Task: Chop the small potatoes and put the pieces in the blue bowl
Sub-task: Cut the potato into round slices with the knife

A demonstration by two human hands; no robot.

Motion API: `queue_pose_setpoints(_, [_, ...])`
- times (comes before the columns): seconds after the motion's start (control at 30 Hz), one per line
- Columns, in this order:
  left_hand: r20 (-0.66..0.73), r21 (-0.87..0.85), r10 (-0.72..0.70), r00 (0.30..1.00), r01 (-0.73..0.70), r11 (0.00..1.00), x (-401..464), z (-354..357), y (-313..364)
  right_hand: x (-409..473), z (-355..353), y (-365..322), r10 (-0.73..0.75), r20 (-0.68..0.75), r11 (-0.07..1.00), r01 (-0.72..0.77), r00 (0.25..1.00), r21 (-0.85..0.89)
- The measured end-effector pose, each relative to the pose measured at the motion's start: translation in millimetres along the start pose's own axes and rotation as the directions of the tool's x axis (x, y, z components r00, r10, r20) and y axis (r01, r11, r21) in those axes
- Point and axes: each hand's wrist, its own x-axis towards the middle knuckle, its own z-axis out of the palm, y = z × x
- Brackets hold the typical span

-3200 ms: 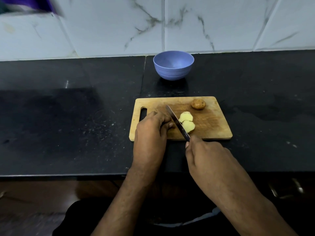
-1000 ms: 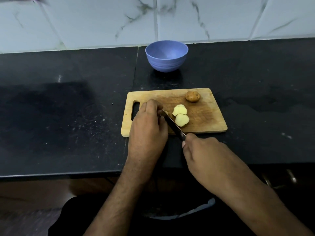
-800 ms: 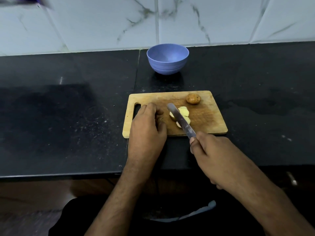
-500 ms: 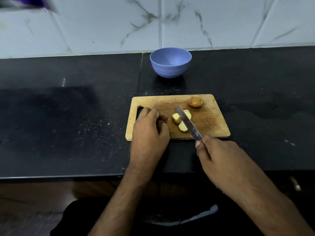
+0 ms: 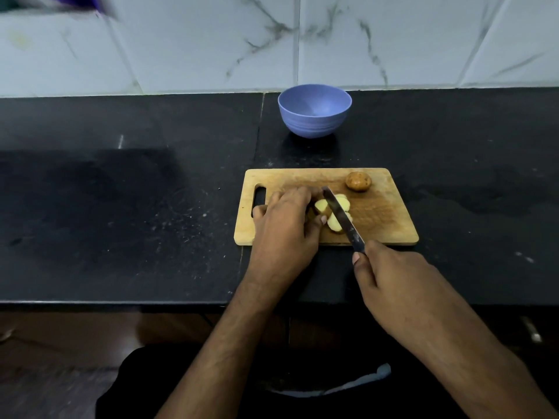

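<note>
The left hand [image 5: 284, 225] curls over the cut potato pieces [image 5: 331, 211] on the wooden cutting board [image 5: 384, 213], fingertips steadying them. The right hand [image 5: 390, 276] grips the knife [image 5: 341, 219], its blade laid across the pale slices. A whole small potato [image 5: 358, 181] sits apart at the board's far edge. Beyond the board stands the blue bowl [image 5: 314, 111] on the black table [image 5: 121, 207], against a marbled tile wall [image 5: 211, 40].

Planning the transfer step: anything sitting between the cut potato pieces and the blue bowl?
Nothing visible. Between the cut pieces on the cutting board and the blue bowl lie only bare board and black counter. The whole potato sits off to the right.
</note>
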Motion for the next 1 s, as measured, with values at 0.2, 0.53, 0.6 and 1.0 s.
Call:
queue_pose_setpoints(0.2, [-0.105, 0.025, -0.064, 0.992, 0.067, 0.997, -10.5, -5.3, -2.0, -3.0, 1.0, -9.0, -0.044, -0.02, 0.999, 0.045, 0.999, 0.009])
queue_pose_setpoints(0.53, [-0.107, -0.066, -0.085, 0.991, 0.078, 0.995, -17.9, -7.7, -9.7, -6.4, 6.7, -10.6, -0.003, 0.019, 1.0, 0.003, 1.0, 0.012])
queue_pose_setpoints(0.6, [-0.108, -0.029, -0.078, 0.991, 0.075, 0.997, -17.7, -7.8, -7.9, -7.6, 5.5, -10.6, -0.009, 0.023, 1.0, 0.01, 1.0, -0.009])
queue_pose_setpoints(1.0, [-0.094, 0.039, 0.019, 0.995, -0.015, 0.999, -16.0, -4.1, -5.2, -8.4, -11.4, -12.4, 0.031, 0.161, 0.98, 0.002, 0.987, -0.2])
